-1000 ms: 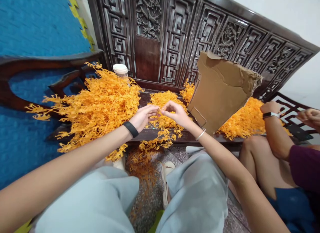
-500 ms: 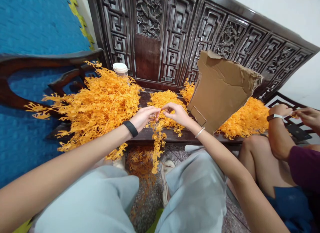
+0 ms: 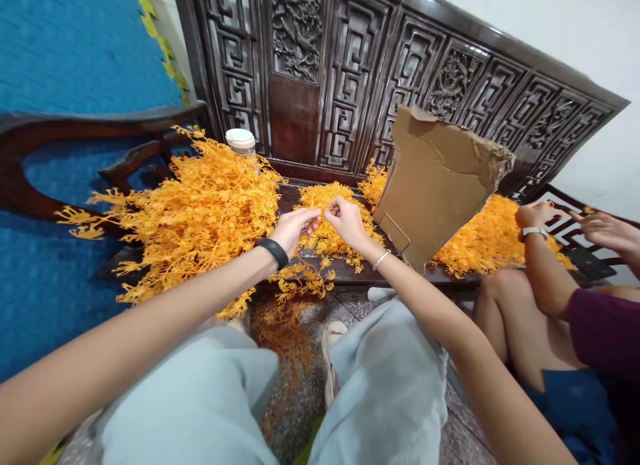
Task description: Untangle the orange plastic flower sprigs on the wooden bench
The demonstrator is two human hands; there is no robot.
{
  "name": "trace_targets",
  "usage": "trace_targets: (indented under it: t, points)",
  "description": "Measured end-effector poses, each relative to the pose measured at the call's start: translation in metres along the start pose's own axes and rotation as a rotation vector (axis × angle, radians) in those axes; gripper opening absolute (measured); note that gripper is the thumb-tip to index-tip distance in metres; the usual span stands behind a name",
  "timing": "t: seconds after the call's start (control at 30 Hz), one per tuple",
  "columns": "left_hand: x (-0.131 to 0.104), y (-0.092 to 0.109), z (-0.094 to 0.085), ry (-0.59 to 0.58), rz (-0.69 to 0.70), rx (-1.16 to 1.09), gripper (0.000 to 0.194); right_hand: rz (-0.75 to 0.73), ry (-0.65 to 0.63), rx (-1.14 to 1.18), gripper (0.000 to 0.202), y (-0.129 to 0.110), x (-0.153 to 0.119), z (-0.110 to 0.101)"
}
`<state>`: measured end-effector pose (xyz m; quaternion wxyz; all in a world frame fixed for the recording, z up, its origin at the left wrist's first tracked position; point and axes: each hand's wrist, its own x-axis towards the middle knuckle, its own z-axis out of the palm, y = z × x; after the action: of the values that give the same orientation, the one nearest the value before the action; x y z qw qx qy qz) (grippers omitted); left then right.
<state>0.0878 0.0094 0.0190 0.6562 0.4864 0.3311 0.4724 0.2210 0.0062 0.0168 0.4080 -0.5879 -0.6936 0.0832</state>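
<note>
Narrow grip is on both sides: the left hand (image 3: 295,229) and the right hand (image 3: 347,222) have thumb and forefinger brought together, with their fingertips near each other. What is between these fingertips is too small to tell. Below the left hand, a thin, branching orange plastic strand (image 3: 305,282) hangs at the front edge of the dark, polished wooden bench (image 3: 360,278); its upper end is covered, so I cannot tell if the hand holds it. Just behind the two hands lies a small heap of tangled orange plastic pieces (image 3: 327,193), and to the left is a much bigger orange plastic heap (image 3: 215,215), with a white-lidded clear jar (image 3: 241,142) behind it. To the right, a torn brown cardboard sheet (image 3: 440,185) leans upright. Beyond it, near another orange pile (image 3: 483,242), sits a co-worker in a purple sleeve (image 3: 603,332)
</note>
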Motion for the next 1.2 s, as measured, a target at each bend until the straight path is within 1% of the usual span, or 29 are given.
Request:
trace_targets:
  t: [0.07, 0.13, 0.2, 0.23, 0.3, 0.33, 0.4, 0.5, 0.57, 0.63, 0.73, 0.83, 0.9, 0.93, 1.03, 1.1, 1.13, 1.2]
  points:
    - [0.000, 0.001, 0.003, 0.013, -0.006, -0.028, 0.018, 0.012, 0.043, -0.031, 0.005, -0.003, 0.005, 0.001]
    - [-0.005, 0.004, 0.007, 0.053, -0.007, -0.042, 0.017, 0.056, 0.116, -0.079, 0.006, 0.003, 0.013, -0.004]
    - [-0.013, 0.008, 0.009, 0.087, -0.013, -0.030, 0.020, 0.167, 0.224, -0.137, 0.006, 0.020, 0.021, -0.016]
    - [-0.018, 0.009, 0.009, 0.079, -0.018, -0.018, 0.022, 0.254, 0.286, -0.155, 0.006, 0.032, 0.025, -0.024]
    - [-0.025, 0.012, 0.007, 0.016, -0.024, 0.003, 0.022, 0.322, 0.360, -0.133, 0.009, 0.059, 0.028, -0.038]
    - [-0.027, 0.012, 0.005, -0.007, -0.020, 0.003, 0.021, 0.350, 0.363, -0.111, 0.010, 0.072, 0.028, -0.044]
    - [-0.027, 0.010, 0.001, -0.004, -0.020, 0.000, 0.019, 0.380, 0.301, -0.059, 0.013, 0.093, 0.024, -0.049]
    - [-0.024, 0.002, -0.004, 0.047, -0.074, 0.007, 0.018, 0.340, 0.233, -0.056, 0.016, 0.110, 0.019, -0.046]
    - [-0.022, -0.001, -0.005, 0.042, -0.099, 0.020, 0.019, 0.282, 0.210, -0.078, 0.018, 0.114, 0.018, -0.041]
    - [-0.019, 0.000, -0.006, 0.027, -0.074, 0.042, 0.023, 0.252, 0.185, -0.088, 0.021, 0.116, 0.018, -0.037]
    - [-0.016, 0.008, -0.009, 0.017, 0.008, 0.039, 0.026, 0.267, 0.188, -0.072, 0.023, 0.114, 0.021, -0.032]
    - [-0.013, 0.015, -0.014, 0.020, 0.031, -0.027, 0.027, 0.291, 0.179, 0.038, 0.024, 0.103, 0.022, -0.028]
    - [-0.012, 0.016, -0.016, 0.018, 0.023, -0.050, 0.027, 0.278, 0.084, 0.193, 0.024, 0.088, 0.020, -0.028]
    - [-0.012, 0.016, -0.017, 0.016, 0.023, -0.051, 0.027, 0.256, -0.003, 0.276, 0.024, 0.079, 0.018, -0.029]
    - [-0.012, 0.015, -0.017, 0.004, 0.036, -0.037, 0.028, 0.142, -0.359, 0.455, 0.028, 0.046, 0.009, -0.035]
    - [-0.011, 0.014, -0.016, -0.003, 0.042, -0.034, 0.029, 0.058, -0.576, 0.476, 0.031, 0.027, 0.003, -0.035]
    - [-0.010, 0.014, -0.016, -0.002, 0.044, -0.035, 0.030, 0.020, -0.648, 0.459, 0.032, 0.019, 0.000, -0.034]
    - [-0.009, 0.015, -0.016, 0.014, 0.045, -0.037, 0.030, -0.045, -0.716, 0.405, 0.030, 0.008, -0.005, -0.028]
